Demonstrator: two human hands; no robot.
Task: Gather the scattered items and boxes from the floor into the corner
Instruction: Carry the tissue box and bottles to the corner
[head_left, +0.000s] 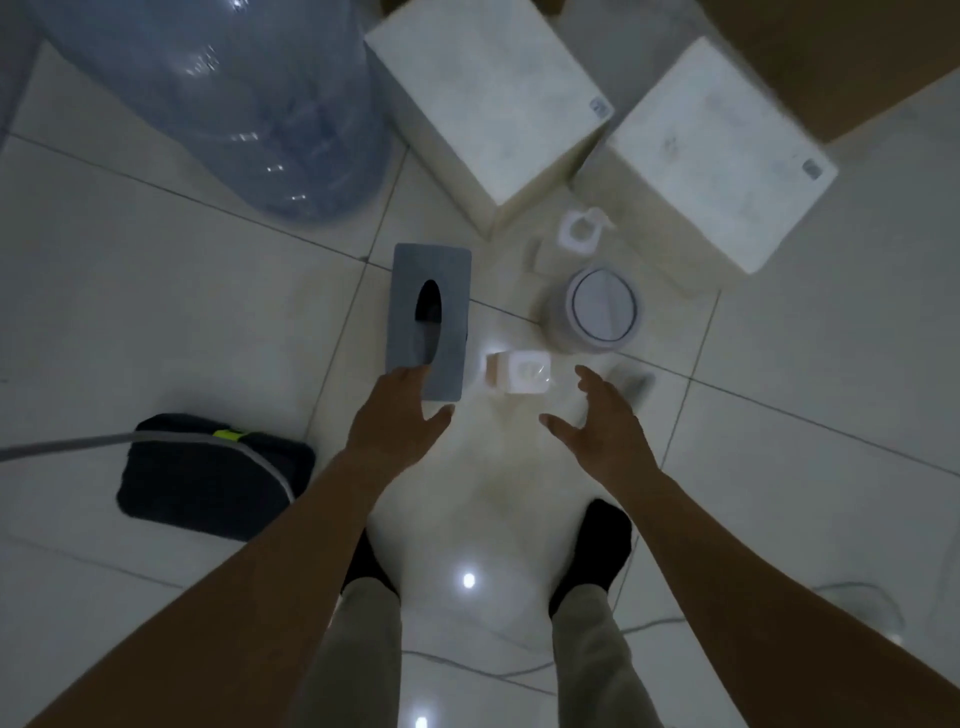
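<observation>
At far left, a flat black mop pad with a grey handle, lying on the white tiled floor. Behind it, a large translucent blue water jug. Next, a grey rectangular tissue box with an oval slot, on the tiles. Over its near end, the left hand, fingers released, thumb spread, gripping nothing. Just right of the box, a small white carton, between both hands. Then the right hand, splayed and empty, near a round white lidded tub. Farther back, a white square box, a second white box to its right, and brown cardboard behind.
</observation>
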